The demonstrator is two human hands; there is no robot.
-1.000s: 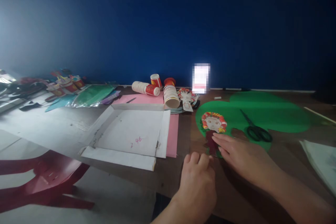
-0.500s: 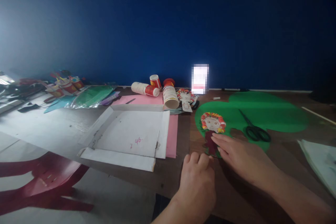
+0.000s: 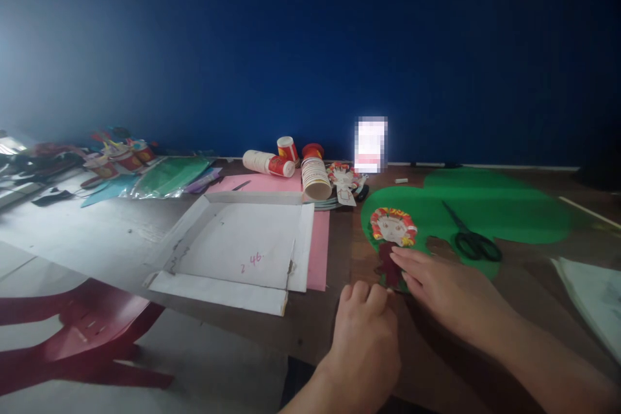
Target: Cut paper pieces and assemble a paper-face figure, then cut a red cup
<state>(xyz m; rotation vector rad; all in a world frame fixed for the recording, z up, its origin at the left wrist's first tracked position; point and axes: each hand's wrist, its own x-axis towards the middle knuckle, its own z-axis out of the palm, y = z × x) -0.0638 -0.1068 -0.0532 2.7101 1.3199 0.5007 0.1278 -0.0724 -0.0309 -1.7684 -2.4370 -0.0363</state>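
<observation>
A paper figure with a round face ringed in red and yellow [image 3: 393, 228] lies on the green sheet [image 3: 514, 207], its dark red body [image 3: 388, 265] below the face. The fingertips of my right hand [image 3: 436, 281] rest on that body, fingers stretched out flat. Just below and to the left, my left hand [image 3: 366, 330] is curled closed beside the figure's lower edge; what its fingers hold, if anything, is hidden. Black scissors [image 3: 473, 239] lie on the green sheet, right of the figure.
A shallow white box lid [image 3: 242, 242] lies over pink paper [image 3: 320, 249] to the left. Stacked paper cups [image 3: 315, 178] and a bright blurred screen [image 3: 371, 144] are by the blue wall. White sheets [image 3: 592, 301] lie at the right, a red chair [image 3: 97, 330] at lower left.
</observation>
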